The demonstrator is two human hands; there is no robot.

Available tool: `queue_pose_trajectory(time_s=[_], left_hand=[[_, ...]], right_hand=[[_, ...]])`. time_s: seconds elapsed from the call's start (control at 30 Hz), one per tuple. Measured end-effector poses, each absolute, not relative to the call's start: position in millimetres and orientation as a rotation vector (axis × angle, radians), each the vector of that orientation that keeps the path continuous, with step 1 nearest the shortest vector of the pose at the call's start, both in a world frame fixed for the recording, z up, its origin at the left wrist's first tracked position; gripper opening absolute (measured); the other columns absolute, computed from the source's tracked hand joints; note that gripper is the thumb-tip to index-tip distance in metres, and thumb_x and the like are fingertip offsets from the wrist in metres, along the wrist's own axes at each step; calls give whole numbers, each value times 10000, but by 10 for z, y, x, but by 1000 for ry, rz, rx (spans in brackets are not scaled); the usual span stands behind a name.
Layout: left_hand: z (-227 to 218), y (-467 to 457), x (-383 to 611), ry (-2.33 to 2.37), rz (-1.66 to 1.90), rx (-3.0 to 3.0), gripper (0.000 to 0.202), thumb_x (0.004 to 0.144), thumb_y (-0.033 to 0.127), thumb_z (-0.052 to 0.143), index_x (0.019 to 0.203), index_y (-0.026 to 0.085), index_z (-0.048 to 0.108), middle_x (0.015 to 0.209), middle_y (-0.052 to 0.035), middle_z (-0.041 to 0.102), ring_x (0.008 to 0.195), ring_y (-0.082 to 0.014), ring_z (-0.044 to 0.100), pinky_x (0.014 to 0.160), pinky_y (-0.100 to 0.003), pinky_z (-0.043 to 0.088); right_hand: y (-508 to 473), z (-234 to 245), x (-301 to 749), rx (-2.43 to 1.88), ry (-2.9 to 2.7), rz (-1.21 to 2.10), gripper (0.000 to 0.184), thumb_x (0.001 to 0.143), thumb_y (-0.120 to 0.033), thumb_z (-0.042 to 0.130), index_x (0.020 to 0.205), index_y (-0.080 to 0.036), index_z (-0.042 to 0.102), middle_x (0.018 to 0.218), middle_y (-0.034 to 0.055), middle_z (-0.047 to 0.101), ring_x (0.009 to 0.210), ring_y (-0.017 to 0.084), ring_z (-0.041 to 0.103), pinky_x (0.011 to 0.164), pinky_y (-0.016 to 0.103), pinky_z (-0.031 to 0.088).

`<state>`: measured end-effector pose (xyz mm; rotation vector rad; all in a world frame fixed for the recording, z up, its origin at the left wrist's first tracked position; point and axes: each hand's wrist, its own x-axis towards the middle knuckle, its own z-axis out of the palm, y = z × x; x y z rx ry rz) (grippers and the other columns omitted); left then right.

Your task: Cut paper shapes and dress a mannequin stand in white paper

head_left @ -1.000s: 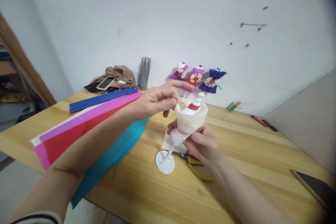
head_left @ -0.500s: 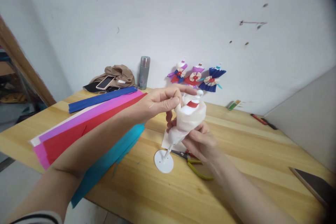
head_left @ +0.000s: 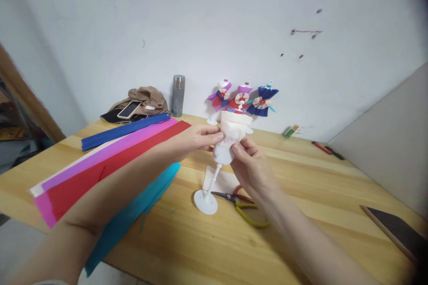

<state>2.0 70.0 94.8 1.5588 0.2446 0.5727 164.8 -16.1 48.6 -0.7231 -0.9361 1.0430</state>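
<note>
In the middle of the head view a small white dress-form mannequin (head_left: pixel 223 155) leans a little to the right above its round base (head_left: pixel 205 202). A band of cream crepe paper (head_left: pixel 236 119) wraps its upper body, and a bit of red shows at the neck. My left hand (head_left: pixel 202 137) is closed on the form's left side, thumb in front. From the right, my right hand (head_left: pixel 251 160) grips the torso with its thumb pressed on the front; its other fingers are partly hidden behind. Below lie scissors (head_left: pixel 245 205) with red and yellow handles, beside a white card (head_left: pixel 220 180).
Strips of red (head_left: pixel 147 151) and turquoise crepe paper (head_left: pixel 133 218) lie at left, with a blue roll (head_left: pixel 125 131). Three dressed mini mannequins (head_left: pixel 242 98) stand by the wall. A flask (head_left: pixel 178 95), a phone (head_left: pixel 129 109) and a dark tablet-like object (head_left: pixel 389 227) are also on the table.
My left hand has come down from the neck to the side of the torso. The paper's upper edge now stands straighter around the form, which is more upright. The view has shifted slightly.
</note>
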Motion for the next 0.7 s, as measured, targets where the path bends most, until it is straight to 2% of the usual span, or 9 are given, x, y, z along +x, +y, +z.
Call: queue_pose_trajectory(time_s=[0.1, 0.2, 0.33, 0.7], left_hand=[[928, 618, 74, 324, 656, 1617, 442, 799, 462, 838, 1069, 123, 751, 1021, -99, 762, 955, -207, 699, 865, -320, 542], [892, 554, 127, 438, 721, 1630, 323, 819, 376, 818, 1005, 117, 767, 956, -85, 775, 938, -217, 711, 833, -307, 560], [838, 506, 175, 486, 792, 1608, 258, 822, 337, 808, 938, 112, 761, 902, -78, 771, 859, -196, 717, 762, -281, 564], [855, 577, 155, 436, 767, 1696, 263, 807, 319, 811, 935, 99, 746, 912, -76, 753, 862, -182, 694, 771, -286, 555]], right_hand=[[-167, 469, 1659, -753, -945, 1008, 291, 706, -365, 932, 942, -278, 785, 984, 36, 823, 922, 249, 757, 918, 446, 601], [-187, 485, 1651, -762, -949, 999, 276, 716, -365, 920, 937, -279, 778, 997, 41, 821, 954, 266, 752, 911, 460, 595], [-214, 523, 1656, -778, -1023, 975, 283, 739, -393, 904, 968, -277, 786, 1022, 48, 814, 989, 277, 746, 929, 469, 582], [-123, 419, 1740, -848, -1097, 876, 344, 743, -469, 905, 1014, -290, 790, 1034, 34, 815, 976, 257, 743, 968, 457, 565]])
